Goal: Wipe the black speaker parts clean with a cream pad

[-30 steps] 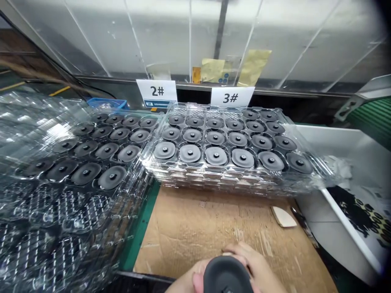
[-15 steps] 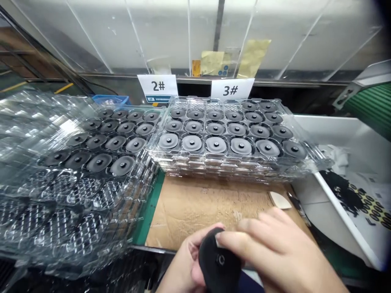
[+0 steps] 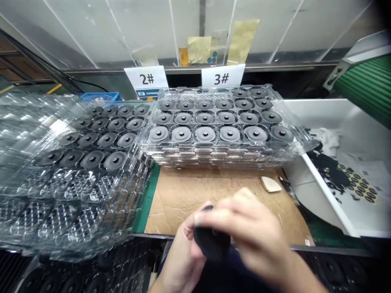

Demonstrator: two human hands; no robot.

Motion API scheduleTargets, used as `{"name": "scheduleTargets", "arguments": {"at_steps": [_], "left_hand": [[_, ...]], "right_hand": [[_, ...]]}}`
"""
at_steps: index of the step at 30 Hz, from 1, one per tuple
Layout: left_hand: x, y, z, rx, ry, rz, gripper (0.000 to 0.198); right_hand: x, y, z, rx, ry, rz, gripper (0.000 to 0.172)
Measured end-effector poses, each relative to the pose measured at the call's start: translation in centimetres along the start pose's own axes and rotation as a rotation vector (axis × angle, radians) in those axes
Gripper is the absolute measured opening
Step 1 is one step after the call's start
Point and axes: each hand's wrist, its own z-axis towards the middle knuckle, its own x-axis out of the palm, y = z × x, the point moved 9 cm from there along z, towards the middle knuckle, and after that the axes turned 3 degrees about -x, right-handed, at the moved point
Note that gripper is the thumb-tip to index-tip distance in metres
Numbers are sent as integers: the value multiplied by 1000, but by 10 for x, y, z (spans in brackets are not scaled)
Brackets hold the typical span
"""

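A black round disc part point(image 3: 210, 243) is held between both hands at the bottom centre, just over the near edge of the cardboard sheet point(image 3: 195, 195). My left hand point(image 3: 183, 256) grips it from the left and below. My right hand point(image 3: 253, 236) covers its top and right side with curled fingers, blurred by motion. Behind stands a stack of clear trays point(image 3: 222, 124) filled with the same black discs, under the "3#" label point(image 3: 222, 76). A second stack of clear trays point(image 3: 91, 138), partly filled, sits at the left by the "2#" label point(image 3: 146, 78).
A white bin point(image 3: 332, 191) at the right holds black rings and a sheet of small rings. A small beige piece point(image 3: 270, 184) lies on the cardboard. A green ribbed conveyor point(image 3: 369, 85) is at the far right. A clear panel closes off the back.
Both hands with the disc have risen and come further into view. My right hand has moved over the disc and now covers most of it. The camera has tilted down.
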Motion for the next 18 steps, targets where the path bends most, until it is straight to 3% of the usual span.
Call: {"name": "scheduleTargets", "arguments": {"at_steps": [4, 8, 11, 15, 16, 18], "left_hand": [[-11, 1, -6, 14, -51, -76, 62], [-22, 8, -3, -12, -68, -95, 61], [-21, 15, 2, -28, -68, -69, 60], [-10, 22, 5, -26, -61, -21, 60], [-6, 23, 5, -24, -52, -10, 58], [-2, 25, 4, -35, -35, -1, 52]], "right_hand": [[19, -82, -54, 406, 27, 19, 24], [59, -105, -107, 466, 70, 84, 19], [53, -104, -114, 536, 21, 110, 18], [-3, -78, -85, 610, -191, 126, 23], [-19, -65, -75, 582, -293, 153, 24], [-31, -31, -48, 387, -296, 185, 24]]}}
